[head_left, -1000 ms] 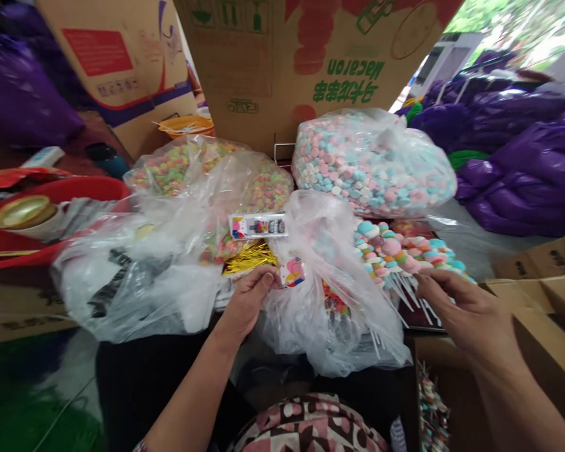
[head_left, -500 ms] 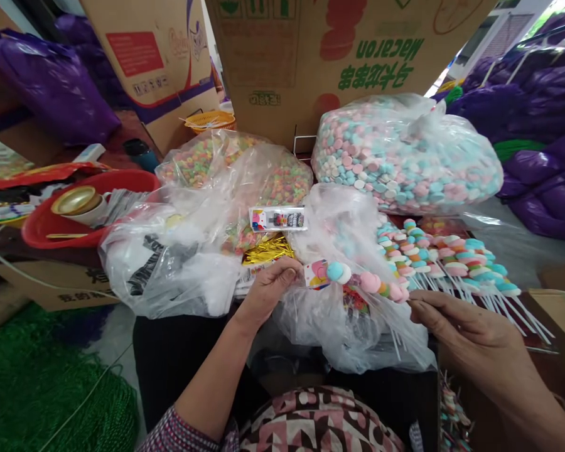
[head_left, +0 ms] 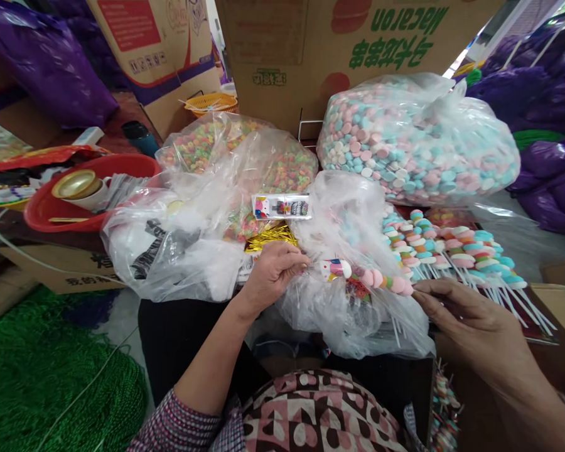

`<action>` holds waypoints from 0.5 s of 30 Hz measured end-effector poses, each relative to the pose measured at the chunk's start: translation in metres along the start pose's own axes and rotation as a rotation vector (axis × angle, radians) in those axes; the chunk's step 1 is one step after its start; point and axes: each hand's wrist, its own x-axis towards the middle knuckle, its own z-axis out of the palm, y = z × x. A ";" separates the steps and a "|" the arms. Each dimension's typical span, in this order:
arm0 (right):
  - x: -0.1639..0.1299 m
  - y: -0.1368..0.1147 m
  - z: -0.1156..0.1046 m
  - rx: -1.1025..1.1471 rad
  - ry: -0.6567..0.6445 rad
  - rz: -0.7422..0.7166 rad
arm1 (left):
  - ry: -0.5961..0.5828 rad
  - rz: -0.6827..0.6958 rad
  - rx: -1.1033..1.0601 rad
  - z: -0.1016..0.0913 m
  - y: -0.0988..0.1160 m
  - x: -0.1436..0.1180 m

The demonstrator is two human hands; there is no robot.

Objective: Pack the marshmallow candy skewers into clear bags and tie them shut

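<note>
Our right hand (head_left: 456,311) pinches the stick end of a candy skewer (head_left: 371,278), held level over a clear bag (head_left: 348,314). Left hand (head_left: 273,271) w/ fingers pinched at its sleeve tip. More skewers (head_left: 452,251) just right, gold ties (head_left: 270,236) behind, big candy bag (head_left: 419,141) further back.

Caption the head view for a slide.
Left hand and right hand hold a candy skewer over clear bags.

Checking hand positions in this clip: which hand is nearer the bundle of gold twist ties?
Left. The left hand sits just below the gold twist ties; the right hand is well off to their right, holding the candy skewer.
</note>
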 end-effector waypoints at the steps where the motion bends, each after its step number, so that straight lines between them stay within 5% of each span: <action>1: -0.001 0.002 0.001 0.028 -0.004 0.021 | 0.027 0.030 0.045 0.000 0.001 0.000; 15: 0.002 0.017 0.001 0.135 -0.145 -0.027 | 0.075 0.079 0.137 -0.001 -0.004 0.000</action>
